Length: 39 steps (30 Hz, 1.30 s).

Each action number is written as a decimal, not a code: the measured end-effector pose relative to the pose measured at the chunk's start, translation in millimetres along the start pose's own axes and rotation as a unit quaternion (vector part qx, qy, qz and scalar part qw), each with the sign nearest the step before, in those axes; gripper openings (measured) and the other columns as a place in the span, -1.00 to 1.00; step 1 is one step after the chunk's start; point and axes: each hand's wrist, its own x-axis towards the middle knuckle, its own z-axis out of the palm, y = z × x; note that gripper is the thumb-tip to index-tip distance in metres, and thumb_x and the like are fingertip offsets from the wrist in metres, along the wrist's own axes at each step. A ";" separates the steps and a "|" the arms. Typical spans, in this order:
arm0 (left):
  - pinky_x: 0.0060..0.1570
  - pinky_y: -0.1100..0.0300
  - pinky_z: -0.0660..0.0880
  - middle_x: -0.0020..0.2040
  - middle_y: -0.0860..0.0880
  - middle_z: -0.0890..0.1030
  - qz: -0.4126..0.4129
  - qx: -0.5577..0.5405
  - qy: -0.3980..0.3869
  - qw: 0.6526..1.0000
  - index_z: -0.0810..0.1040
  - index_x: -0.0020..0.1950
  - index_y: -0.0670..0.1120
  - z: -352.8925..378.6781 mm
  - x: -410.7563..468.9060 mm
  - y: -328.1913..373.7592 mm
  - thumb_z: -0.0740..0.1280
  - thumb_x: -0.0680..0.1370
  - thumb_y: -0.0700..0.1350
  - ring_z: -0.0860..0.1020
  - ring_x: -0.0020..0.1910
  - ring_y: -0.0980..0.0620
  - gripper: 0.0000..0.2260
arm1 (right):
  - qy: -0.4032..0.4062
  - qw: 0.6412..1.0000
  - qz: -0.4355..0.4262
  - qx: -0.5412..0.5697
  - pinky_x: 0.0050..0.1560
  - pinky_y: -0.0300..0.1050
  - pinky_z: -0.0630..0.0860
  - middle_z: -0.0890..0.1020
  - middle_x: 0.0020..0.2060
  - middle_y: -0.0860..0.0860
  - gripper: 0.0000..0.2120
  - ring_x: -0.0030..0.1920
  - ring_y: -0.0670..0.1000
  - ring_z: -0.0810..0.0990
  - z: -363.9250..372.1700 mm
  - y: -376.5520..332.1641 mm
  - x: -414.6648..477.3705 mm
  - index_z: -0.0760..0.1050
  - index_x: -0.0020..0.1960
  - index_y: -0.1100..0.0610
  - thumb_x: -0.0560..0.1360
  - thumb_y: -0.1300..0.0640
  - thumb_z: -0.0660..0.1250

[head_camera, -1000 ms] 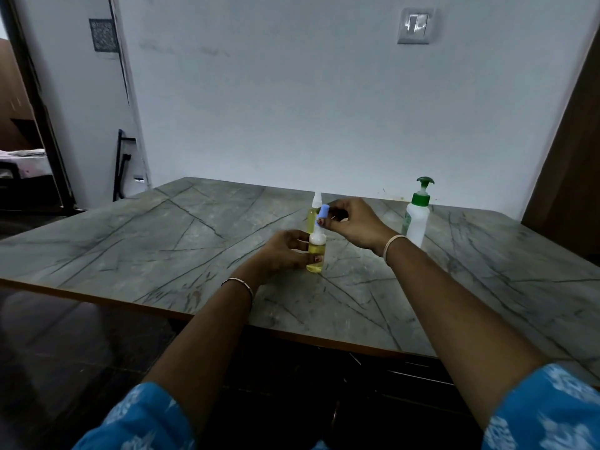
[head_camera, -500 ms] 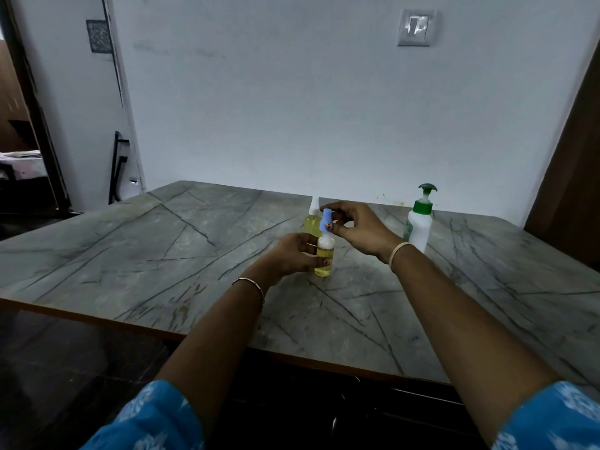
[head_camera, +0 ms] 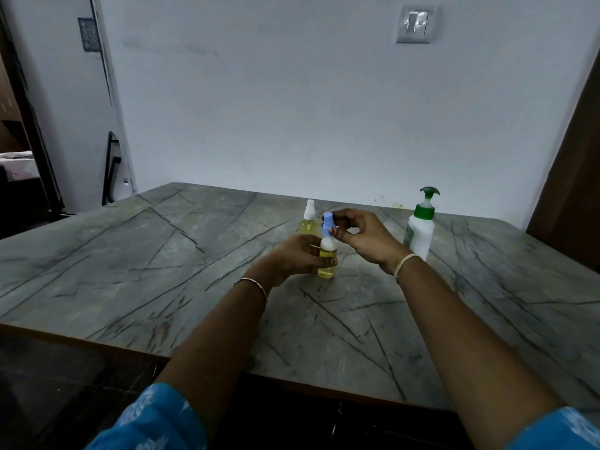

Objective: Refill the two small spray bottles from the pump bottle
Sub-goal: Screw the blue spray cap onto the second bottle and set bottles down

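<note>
A small spray bottle [head_camera: 327,258] with yellow liquid stands on the grey marble table [head_camera: 162,271]. My left hand [head_camera: 298,256] grips its body. My right hand [head_camera: 360,233] pinches its blue spray head [head_camera: 328,222] at the top. Just behind stands a second small spray bottle [head_camera: 308,220], yellow liquid inside, white sprayer on, untouched. The white pump bottle [head_camera: 420,227] with a green pump stands upright to the right, clear of both hands.
A white wall with a light switch [head_camera: 416,24] rises right behind the table. A dark wooden panel [head_camera: 571,177] borders the right side. A doorway [head_camera: 19,157] opens at the left. The table's front edge runs below my forearms.
The blue spray head has come down onto the held bottle's neck, with my right hand still on it. My left hand keeps its hold; the view shifted slightly.
</note>
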 end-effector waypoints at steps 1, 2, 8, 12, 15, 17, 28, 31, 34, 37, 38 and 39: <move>0.10 0.12 0.56 0.11 -0.11 0.59 0.007 -0.005 0.003 1.000 0.47 0.28 -0.19 0.6 0.9 -1.0 0.48 0.42 -0.23 0.58 0.11 -0.05 -0.55 | 0.002 1.000 0.001 0.013 -0.05 -0.46 0.42 0.65 0.08 0.04 -0.70 0.09 -0.04 0.57 0.2 1.5 0.0 0.54 0.24 0.17 0.51 0.21 0.38; 0.09 0.13 0.57 0.09 -0.10 0.61 0.016 -0.007 0.007 1.000 0.48 0.26 -0.19 1.3 1.9 -2.5 0.48 0.41 -0.22 0.59 0.07 -0.03 -0.56 | 0.004 1.000 0.001 0.026 -0.05 -0.47 0.42 0.65 0.08 0.05 -0.70 0.08 -0.05 0.57 0.7 2.9 -0.2 0.54 0.24 0.17 0.51 0.21 0.38; 0.02 0.24 0.58 -0.04 0.02 0.63 0.037 -0.012 0.013 0.999 0.52 0.21 -0.14 0.6 6.0 -10.9 0.49 0.41 -0.22 0.61 -0.06 0.11 -0.61 | 0.009 0.995 -0.004 0.096 0.14 -0.32 0.49 0.65 0.10 0.10 -0.70 0.12 -0.01 0.59 2.6 10.9 -1.4 0.54 0.23 0.21 0.51 0.25 0.37; 0.09 0.21 0.55 0.03 0.00 0.64 0.042 -0.016 0.005 0.999 0.50 0.25 -0.14 -0.2 6.5 -13.1 0.48 0.42 -0.22 0.61 0.04 0.06 -0.58 | 0.010 0.993 0.000 0.120 0.29 -0.05 0.46 0.65 0.11 0.10 -0.70 0.19 0.07 0.58 3.1 19.7 -0.6 0.54 0.23 0.20 0.51 0.23 0.37; 0.13 0.20 0.53 0.09 -0.03 0.62 0.038 -0.024 -0.004 0.999 0.49 0.27 -0.15 -1.1 7.5 -15.0 0.46 0.43 -0.23 0.59 0.08 0.05 -0.58 | 0.015 0.992 -0.003 0.123 0.28 -0.06 0.47 0.65 0.11 0.09 -0.69 0.18 0.05 0.58 3.0 21.2 -1.3 0.54 0.24 0.21 0.51 0.23 0.37; 0.05 0.27 0.55 0.06 -0.01 0.63 0.041 -0.026 -0.009 0.999 0.51 0.24 -0.14 -0.8 7.2 -15.0 0.45 0.44 -0.24 0.60 0.04 0.09 -0.62 | 0.019 0.993 -0.006 0.117 0.27 -0.10 0.48 0.65 0.10 0.09 -0.69 0.17 0.05 0.59 3.2 21.4 -1.6 0.54 0.24 0.22 0.51 0.25 0.37; 0.24 0.09 0.49 0.16 -0.07 0.63 0.042 -0.022 -0.006 0.999 0.53 0.23 -0.11 -0.8 11.3 -19.3 0.48 0.42 -0.20 0.59 0.15 0.02 -0.61 | 0.031 0.994 -0.003 0.109 0.12 -0.33 0.48 0.66 0.05 0.00 -0.73 0.00 -0.20 0.60 6.4 19.1 -5.7 0.54 0.20 0.11 0.50 0.24 0.37; 0.21 0.12 0.51 0.13 -0.06 0.64 0.045 -0.026 -0.007 0.999 0.55 0.17 -0.08 0.1 11.2 -19.7 0.48 0.42 -0.21 0.60 0.13 0.03 -0.66 | 0.045 0.995 -0.005 0.087 -0.03 -0.45 0.47 0.65 -0.01 0.00 -0.74 -0.12 -0.33 0.57 9.3 18.0 -7.0 0.55 0.17 0.14 0.49 0.26 0.39; 0.12 0.22 0.54 0.10 -0.05 0.64 0.052 -0.024 -0.003 0.998 0.56 0.13 -0.07 1.6 9.3 -17.7 0.47 0.43 -0.22 0.61 0.07 0.07 -0.70 | 0.075 0.995 -0.014 0.069 -0.19 -0.49 0.42 0.62 -0.12 -0.06 -0.77 -0.23 -0.38 0.53 12.3 16.2 -7.2 0.58 0.10 0.16 0.45 0.24 0.44; 0.17 0.16 0.52 0.10 -0.05 0.64 0.051 -0.015 0.004 0.999 0.55 0.18 -0.10 1.8 9.4 -18.0 0.48 0.42 -0.22 0.60 0.09 0.05 -0.66 | 0.108 0.993 -0.013 0.045 -0.21 -0.42 0.41 0.60 -0.20 -0.12 -0.77 -0.25 -0.33 0.52 15.6 15.1 -5.8 0.57 -0.01 0.15 0.38 0.21 0.52; 0.20 0.12 0.51 0.11 -0.05 0.64 0.048 -0.012 0.006 0.999 0.55 0.20 -0.10 1.7 9.4 -17.7 0.48 0.42 -0.21 0.60 0.11 0.03 -0.64 | 0.118 0.992 -0.009 0.043 -0.20 -0.37 0.41 0.59 -0.21 -0.12 -0.76 -0.25 -0.28 0.52 17.3 14.2 -5.9 0.55 -0.03 0.15 0.35 0.19 0.54; 0.23 0.09 0.49 0.11 -0.06 0.64 0.046 -0.012 0.006 0.999 0.54 0.21 -0.11 1.3 9.5 -18.2 0.48 0.42 -0.21 0.59 0.13 0.02 -0.63 | 0.124 0.991 -0.005 0.041 -0.19 -0.32 0.41 0.58 -0.22 -0.09 -0.74 -0.24 -0.23 0.51 18.9 14.6 -5.8 0.54 -0.05 0.15 0.34 0.16 0.55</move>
